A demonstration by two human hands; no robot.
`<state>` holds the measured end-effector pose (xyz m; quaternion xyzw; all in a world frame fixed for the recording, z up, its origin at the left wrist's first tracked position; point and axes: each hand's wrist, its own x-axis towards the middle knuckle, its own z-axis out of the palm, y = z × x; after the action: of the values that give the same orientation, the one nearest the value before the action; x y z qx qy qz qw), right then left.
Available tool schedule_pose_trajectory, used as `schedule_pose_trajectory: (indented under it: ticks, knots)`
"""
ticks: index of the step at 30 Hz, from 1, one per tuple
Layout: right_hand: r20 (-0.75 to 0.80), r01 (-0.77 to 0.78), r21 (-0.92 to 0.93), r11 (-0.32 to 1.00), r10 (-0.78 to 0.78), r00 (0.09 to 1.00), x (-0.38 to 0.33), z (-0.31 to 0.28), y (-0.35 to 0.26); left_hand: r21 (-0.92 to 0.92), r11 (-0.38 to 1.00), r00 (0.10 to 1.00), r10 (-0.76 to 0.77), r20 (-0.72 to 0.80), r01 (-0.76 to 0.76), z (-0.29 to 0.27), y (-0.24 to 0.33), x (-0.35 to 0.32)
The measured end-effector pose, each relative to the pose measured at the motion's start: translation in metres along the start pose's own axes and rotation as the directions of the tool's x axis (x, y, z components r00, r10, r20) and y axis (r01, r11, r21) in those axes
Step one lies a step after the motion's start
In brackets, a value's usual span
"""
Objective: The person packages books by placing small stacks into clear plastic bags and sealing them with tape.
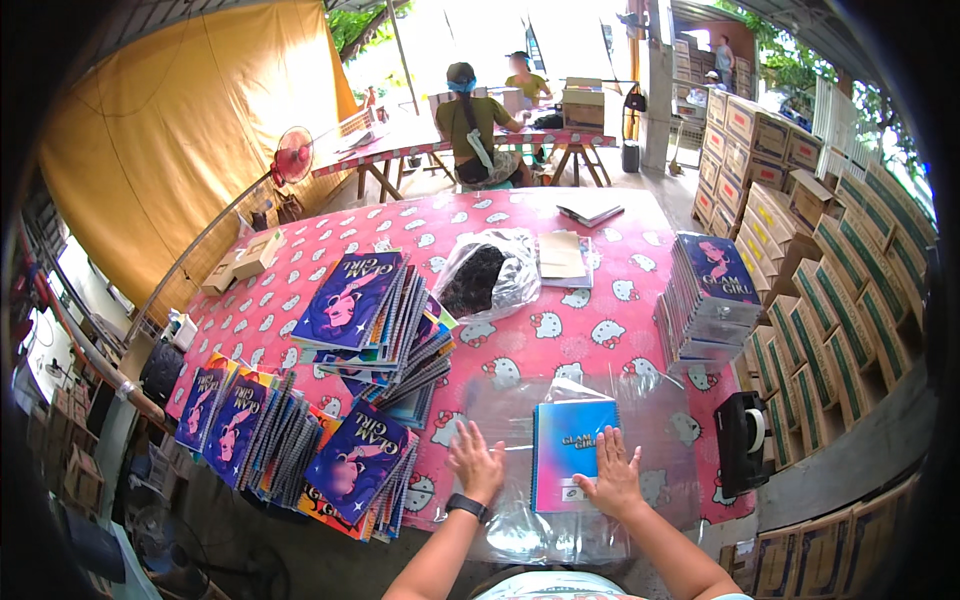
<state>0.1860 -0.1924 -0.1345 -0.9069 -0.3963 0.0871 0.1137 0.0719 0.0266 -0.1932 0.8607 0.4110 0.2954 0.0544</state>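
A blue spiral notebook (570, 450) lies flat inside a clear plastic sheet or bag (660, 420) on the pink patterned table (590, 330). My right hand (612, 472) presses palm-down on the notebook's lower right part, fingers spread. My left hand (476, 464), with a dark watch on the wrist, rests flat on the plastic just left of the notebook. Neither hand grips anything.
Several stacks of purple notebooks lie at the left (375, 315) (360, 465) (235, 425) and one stack at the right (710, 295). A crumpled plastic bag (490, 270), papers (562, 255), a black tape dispenser (742, 440). Stacked cartons (830, 290) at right. People sit at a far table.
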Motion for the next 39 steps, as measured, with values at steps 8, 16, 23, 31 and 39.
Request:
schedule_pose_trajectory:
  ticks: [8, 16, 23, 31, 39]
  knots:
    - [-0.024, -0.001, 0.013, 1.0, 0.001, 1.0, 0.0, 0.002, 0.0, -0.031, 0.974, 0.973, 0.225, 0.049, -0.224, 0.002, -0.024, 0.011]
    - [0.029, -0.015, -0.018, 1.0, 0.016, 0.999, -0.003, -0.011, -0.007, -0.307, 0.927, 0.963, 0.256, 0.09, -0.217, -0.002, -0.019, 0.015]
    - [-0.021, 0.319, 0.055, 0.946, -0.318, 0.948, 0.019, -0.027, -0.013, -0.433, 0.298, 0.405, 0.154, 0.901, 0.851, -0.071, -0.034, 0.054]
    - [0.17, -0.185, 0.738, 0.649, 0.086, 0.982, 0.063, -0.021, -0.012, -0.658, 0.4, 0.531, 0.39, 0.752, 0.638, -0.042, 0.072, 0.023]
    - [0.006, -0.048, 0.571, 0.82, 0.054, 0.999, 0.068, -0.01, -0.018, -0.487, 0.829, 0.701, 0.519, 0.49, -0.273, -0.108, 0.081, -0.02]
